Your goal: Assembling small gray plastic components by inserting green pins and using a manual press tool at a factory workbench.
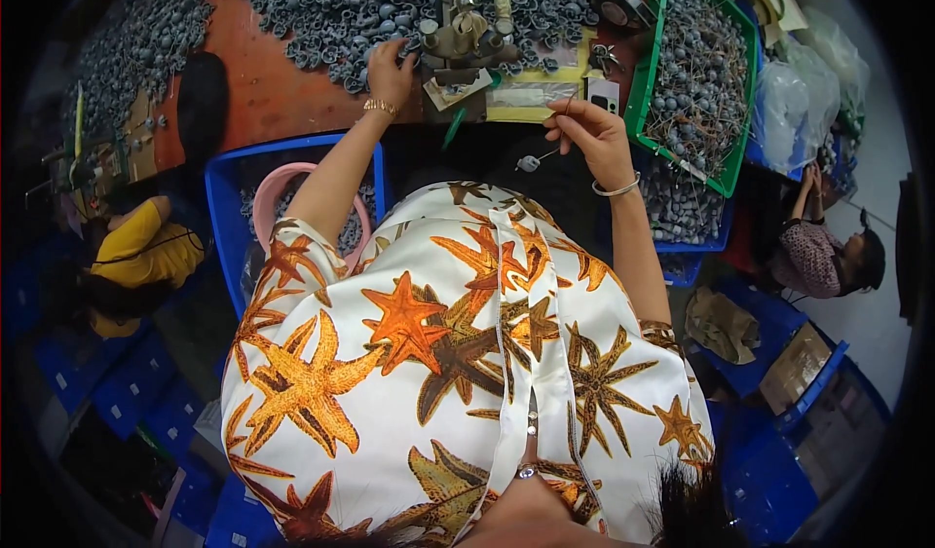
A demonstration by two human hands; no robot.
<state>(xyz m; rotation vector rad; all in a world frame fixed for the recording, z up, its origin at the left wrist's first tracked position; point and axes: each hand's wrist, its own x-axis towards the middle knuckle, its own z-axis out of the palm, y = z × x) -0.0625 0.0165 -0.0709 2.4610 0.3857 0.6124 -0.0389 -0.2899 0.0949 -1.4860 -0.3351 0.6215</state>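
My right hand (596,141) is closed in a pinch on a thin wire with a small grey plastic part (528,163) at its lower end. The part hangs in the air before the table's near edge. At the front of the grey pile (336,17) is my left hand (390,78), fingers bent and drawn together; whatever they grip is too small to make out. Just right of that hand stands a small metal bench press (466,39), with a yellow-edged plate (531,100) on the table beside it.
A green crate (638,90) of wired grey parts stands at the right, above a blue bin (696,231). A blue crate (222,226) with a pink basin (265,202) is by my left arm. People sit at left (151,241) and right (813,256).
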